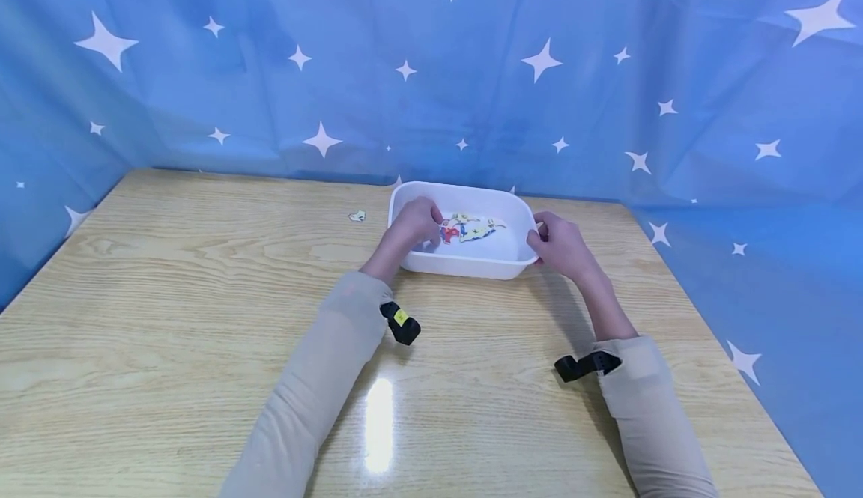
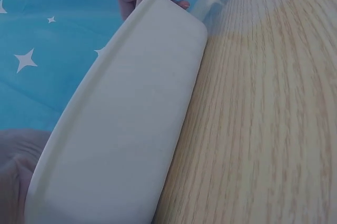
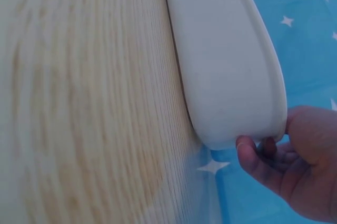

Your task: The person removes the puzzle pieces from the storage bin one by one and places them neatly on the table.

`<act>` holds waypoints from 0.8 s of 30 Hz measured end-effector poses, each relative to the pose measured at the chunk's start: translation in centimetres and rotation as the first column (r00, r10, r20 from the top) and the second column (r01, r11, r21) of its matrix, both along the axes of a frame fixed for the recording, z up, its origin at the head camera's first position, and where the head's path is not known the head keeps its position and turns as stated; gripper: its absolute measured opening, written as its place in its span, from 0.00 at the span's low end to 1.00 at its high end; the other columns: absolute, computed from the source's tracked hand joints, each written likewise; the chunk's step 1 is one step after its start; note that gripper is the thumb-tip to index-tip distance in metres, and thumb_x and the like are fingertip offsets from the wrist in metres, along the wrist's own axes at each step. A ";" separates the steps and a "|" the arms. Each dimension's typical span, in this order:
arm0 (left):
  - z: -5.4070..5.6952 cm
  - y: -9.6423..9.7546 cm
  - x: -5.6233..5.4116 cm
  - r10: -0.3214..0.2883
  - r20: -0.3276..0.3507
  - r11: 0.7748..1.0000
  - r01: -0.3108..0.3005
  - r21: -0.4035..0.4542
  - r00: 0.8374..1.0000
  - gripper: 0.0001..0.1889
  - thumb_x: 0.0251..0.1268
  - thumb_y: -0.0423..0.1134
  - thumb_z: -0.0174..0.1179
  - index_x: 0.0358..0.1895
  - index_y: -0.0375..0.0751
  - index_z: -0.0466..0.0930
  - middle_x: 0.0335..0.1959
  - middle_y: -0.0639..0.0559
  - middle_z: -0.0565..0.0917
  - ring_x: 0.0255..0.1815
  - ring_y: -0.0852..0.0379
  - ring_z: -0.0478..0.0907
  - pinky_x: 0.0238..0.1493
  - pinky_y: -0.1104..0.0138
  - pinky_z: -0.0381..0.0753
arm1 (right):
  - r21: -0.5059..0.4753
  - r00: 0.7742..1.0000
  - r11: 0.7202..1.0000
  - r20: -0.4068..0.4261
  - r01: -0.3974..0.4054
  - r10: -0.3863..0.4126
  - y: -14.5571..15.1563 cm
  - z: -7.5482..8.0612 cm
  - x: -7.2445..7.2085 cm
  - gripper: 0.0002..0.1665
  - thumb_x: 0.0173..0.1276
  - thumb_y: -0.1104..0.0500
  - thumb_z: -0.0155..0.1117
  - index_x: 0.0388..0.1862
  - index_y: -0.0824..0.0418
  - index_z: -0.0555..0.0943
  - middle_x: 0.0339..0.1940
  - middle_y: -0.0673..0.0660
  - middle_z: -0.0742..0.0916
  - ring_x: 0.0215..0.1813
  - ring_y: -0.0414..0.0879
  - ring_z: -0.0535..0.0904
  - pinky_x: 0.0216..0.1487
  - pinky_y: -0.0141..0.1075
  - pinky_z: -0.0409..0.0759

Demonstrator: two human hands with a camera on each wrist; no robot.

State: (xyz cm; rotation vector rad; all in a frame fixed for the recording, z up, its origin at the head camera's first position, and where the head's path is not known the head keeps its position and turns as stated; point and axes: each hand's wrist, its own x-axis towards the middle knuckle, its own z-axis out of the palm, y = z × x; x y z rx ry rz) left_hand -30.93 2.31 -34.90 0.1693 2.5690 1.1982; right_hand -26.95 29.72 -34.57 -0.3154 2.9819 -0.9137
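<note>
A white plastic basin stands toward the back of the table, with several colourful paper cutouts lying flat inside. My right hand grips the basin's right end, its thumb against the outer wall in the right wrist view. Over the left rim, my left hand reaches down into the basin beside a red cutout. Its fingertips are mostly hidden, and I cannot tell whether they hold a cutout. From the left wrist, the basin's front wall covers that hand's fingers.
One small pale cutout lies on the wooden table left of the basin. A blue curtain with white stars hangs close behind the table and along its sides. Each sleeve carries a black wrist camera.
</note>
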 end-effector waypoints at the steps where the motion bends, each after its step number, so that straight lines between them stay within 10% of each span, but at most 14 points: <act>1: 0.0 0.0 0.1 -0.002 -0.007 1.000 0.002 -0.006 1.000 0.15 0.57 0.21 0.66 0.48 0.33 0.79 0.46 0.43 0.80 0.47 0.47 0.75 0.40 0.64 0.78 | -0.001 1.000 1.000 0.002 -0.001 0.001 0.0 -0.1 0.0 0.25 0.75 0.63 0.49 0.67 0.77 0.68 0.31 0.66 0.83 0.27 0.57 0.83 0.24 0.35 0.80; 12: -0.1 0.1 0.6 -0.012 -0.052 0.998 0.008 -0.068 0.999 0.08 0.58 0.27 0.69 0.40 0.35 0.83 0.39 0.45 0.82 0.38 0.51 0.76 0.36 0.66 0.75 | 0.001 1.000 1.000 -0.002 0.003 -0.003 0.0 0.0 0.0 0.26 0.75 0.63 0.49 0.67 0.76 0.68 0.31 0.66 0.82 0.28 0.58 0.83 0.24 0.35 0.80; 24: -0.3 0.2 0.5 0.021 -0.156 0.998 -0.011 0.067 0.988 0.07 0.69 0.36 0.66 0.44 0.38 0.90 0.37 0.48 0.87 0.33 0.56 0.78 0.32 0.70 0.73 | -0.003 1.000 1.000 -0.003 -0.003 0.003 -0.1 0.0 0.1 0.26 0.75 0.63 0.49 0.67 0.77 0.68 0.31 0.66 0.83 0.27 0.57 0.83 0.24 0.35 0.80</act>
